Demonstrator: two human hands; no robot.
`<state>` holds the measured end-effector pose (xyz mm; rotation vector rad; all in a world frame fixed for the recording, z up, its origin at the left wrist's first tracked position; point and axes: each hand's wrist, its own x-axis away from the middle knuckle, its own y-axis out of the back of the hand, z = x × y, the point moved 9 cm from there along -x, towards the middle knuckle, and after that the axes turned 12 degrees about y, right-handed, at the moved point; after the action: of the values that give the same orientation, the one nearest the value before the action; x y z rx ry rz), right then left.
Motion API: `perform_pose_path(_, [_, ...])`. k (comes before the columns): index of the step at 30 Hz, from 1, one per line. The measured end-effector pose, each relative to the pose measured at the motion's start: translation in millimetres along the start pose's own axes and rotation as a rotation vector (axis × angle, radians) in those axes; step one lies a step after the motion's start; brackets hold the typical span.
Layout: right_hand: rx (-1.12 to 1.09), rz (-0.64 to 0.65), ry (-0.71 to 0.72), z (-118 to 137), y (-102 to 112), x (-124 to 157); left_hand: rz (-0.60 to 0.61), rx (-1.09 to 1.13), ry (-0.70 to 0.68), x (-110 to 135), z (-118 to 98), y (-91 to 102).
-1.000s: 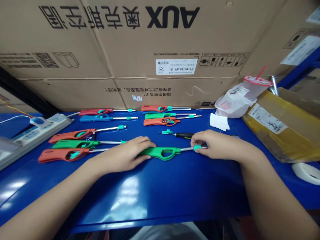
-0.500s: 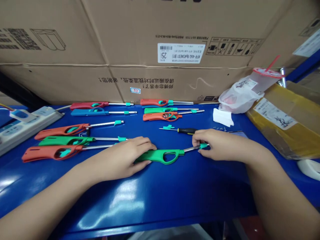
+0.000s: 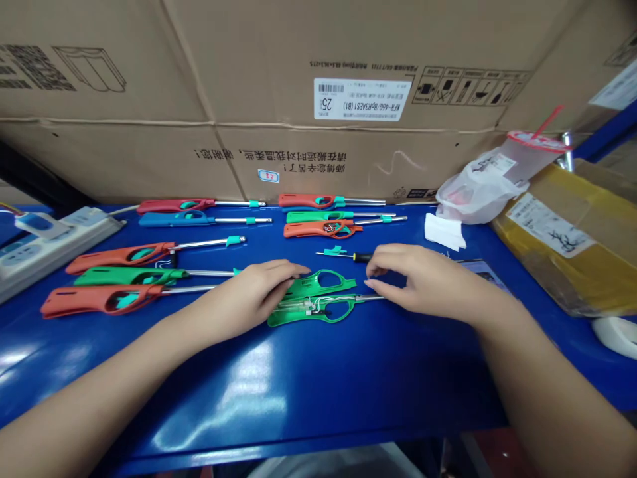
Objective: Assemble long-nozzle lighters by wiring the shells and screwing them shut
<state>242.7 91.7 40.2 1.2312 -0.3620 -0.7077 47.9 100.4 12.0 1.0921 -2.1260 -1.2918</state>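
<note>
In the middle of the blue table lies a green long-nosed lighter, opened lengthwise. Its lower shell half (image 3: 338, 311) holds white wires, a clear insert and the metal tube. Just beyond it is the loose upper shell half (image 3: 328, 283), whose left end sits between the thumb and fingers of my left hand (image 3: 261, 289). My right hand (image 3: 418, 279) hovers by the metal tube, thumb and forefinger apart, with nothing visible between them; part of the tube is hidden there. Behind these fingers runs a black-and-yellow screwdriver (image 3: 362, 257), its handle partly covered. A small teal piece (image 3: 335, 251) lies at its tip.
Several long-nosed lighters lie at the left, among them an orange one (image 3: 99, 300); more lie at the back, including a red one (image 3: 174, 206). A power strip (image 3: 64, 242) is at far left. At right stand a bagged cup (image 3: 482, 186) and a taped carton (image 3: 562, 232).
The green lighter has come apart into two shell halves, showing its inside. My left hand has shifted the upper half away from me. My right hand has let go of the tube's tip and moved left.
</note>
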Motion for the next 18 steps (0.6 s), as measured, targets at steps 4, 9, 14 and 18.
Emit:
perform_pose_path(4, [0.204,-0.226,0.032,13.0,8.3,-11.6,-0.071,-0.063,-0.049,1.7,-7.8,6.2])
perform_pose_path(9, [0.311,-0.259,-0.101,1.6,-5.1,-19.8,-0.002,-0.194,-0.045,8.9,-24.3,11.7])
perform_pose_path(14, [0.299,-0.209,-0.166,-11.3,-22.2,-27.4,0.062,-0.293,0.018,12.1,-21.0,6.4])
perform_pose_path(18, [0.268,-0.166,-0.104,-9.0,-29.9,-35.8,0.089,-0.3,0.015,12.7,-18.4,-0.8])
